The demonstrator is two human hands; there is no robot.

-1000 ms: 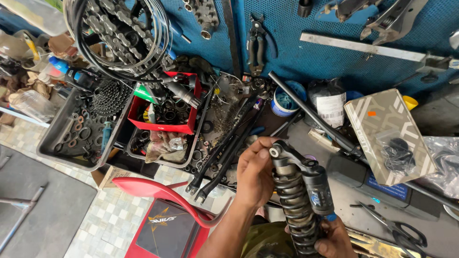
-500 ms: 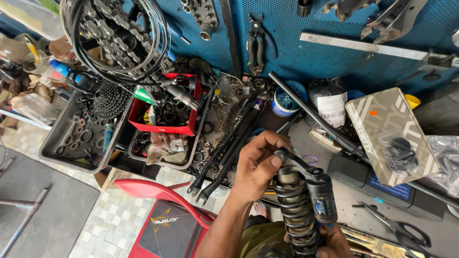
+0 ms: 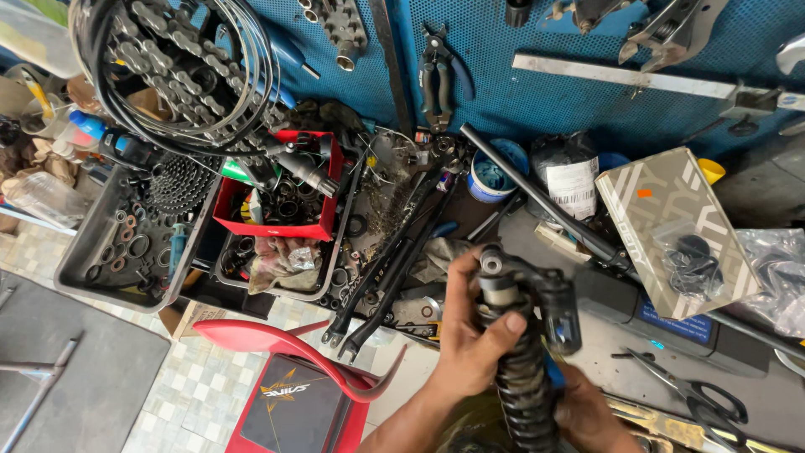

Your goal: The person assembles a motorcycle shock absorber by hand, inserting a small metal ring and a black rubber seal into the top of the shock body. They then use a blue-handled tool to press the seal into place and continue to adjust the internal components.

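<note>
Here the left hand [image 3: 470,348] is clenched round the upper part of a black coil shock [image 3: 524,335], thumb across the front just under its top eyelet, while the right hand [image 3: 587,415] grips the lower part of the shock from behind, mostly hidden by the coil. The shock stands roughly upright in front of the table [image 3: 755,419], held above its near edge. Just right of the hands, scissors [image 3: 688,390] lie on the table, and behind the shock a long black bar [image 3: 537,197] runs slantwise. A patterned box [image 3: 662,226] with a small bag of black rings on it sits further right. To the left of the hands, black fork legs [image 3: 394,260] lean down from the table, beside a red tray [image 3: 277,197] full of small parts and a grey tray [image 3: 126,252] of washers. A red chair [image 3: 285,352] stands below. Pliers [image 3: 436,71] hang on the blue pegboard [image 3: 520,92], near a bundle of chains and cables [image 3: 176,71]
</note>
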